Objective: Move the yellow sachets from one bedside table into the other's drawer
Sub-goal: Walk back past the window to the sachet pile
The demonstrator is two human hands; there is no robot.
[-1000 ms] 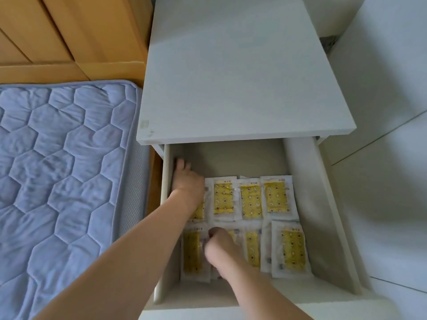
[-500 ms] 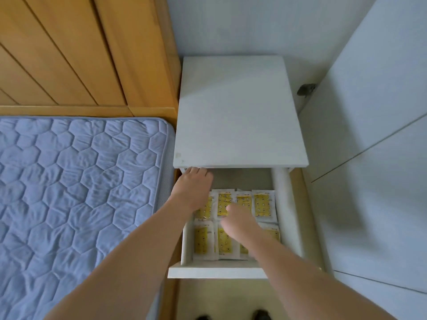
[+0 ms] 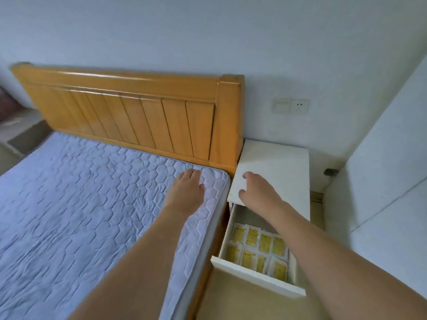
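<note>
We are holding our left hand (image 3: 186,189) flat, fingers straight, over the mattress (image 3: 92,204). Our right hand (image 3: 256,190), fingers loosely curled and empty, is hovering over the table (image 3: 284,167). The yellow sachets (image 3: 258,249) are lying below it in the open drawer (image 3: 256,277).

Two bare forearms in view, no sleeves reaching the visible length. Left hand (image 3: 186,189) and right hand (image 3: 258,192) both ungloved; no watch or bracelet-type band visible at either wrist. Rings: none apparent, though fingers are slightly blurred. Nails short, unpainted.
</note>
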